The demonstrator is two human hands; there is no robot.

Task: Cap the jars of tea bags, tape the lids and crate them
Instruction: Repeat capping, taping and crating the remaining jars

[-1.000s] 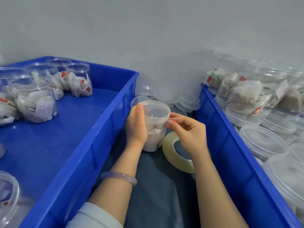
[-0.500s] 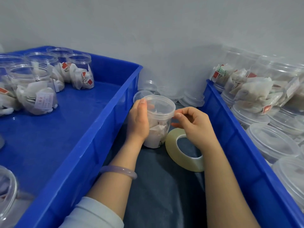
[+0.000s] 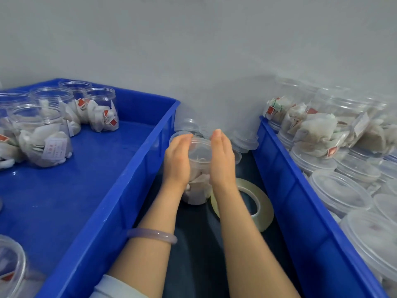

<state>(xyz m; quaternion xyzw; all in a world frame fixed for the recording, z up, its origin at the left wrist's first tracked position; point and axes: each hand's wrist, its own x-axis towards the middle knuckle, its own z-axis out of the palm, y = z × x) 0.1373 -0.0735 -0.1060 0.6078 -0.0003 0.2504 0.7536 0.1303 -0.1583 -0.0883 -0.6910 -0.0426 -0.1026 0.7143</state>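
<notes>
A clear jar of tea bags (image 3: 198,166) with a clear lid on top stands on the dark surface between two blue crates. My left hand (image 3: 177,162) presses flat against its left side and my right hand (image 3: 222,162) against its right side, fingers straight and pointing away from me. A roll of clear tape (image 3: 265,204) lies flat just right of the jar, under my right wrist. The left blue crate (image 3: 137,168) holds several jars of tea bags (image 3: 40,136) at its far left.
The right blue crate (image 3: 285,179) is packed with jars and lids (image 3: 341,190), and more filled jars are piled at its far end. Empty clear jars and lids (image 3: 245,140) lie behind the held jar by the grey wall.
My right hand left its curled, pinching pose at the jar's rim and now lies flat on the jar's right side. My left hand has straightened along the left side.
</notes>
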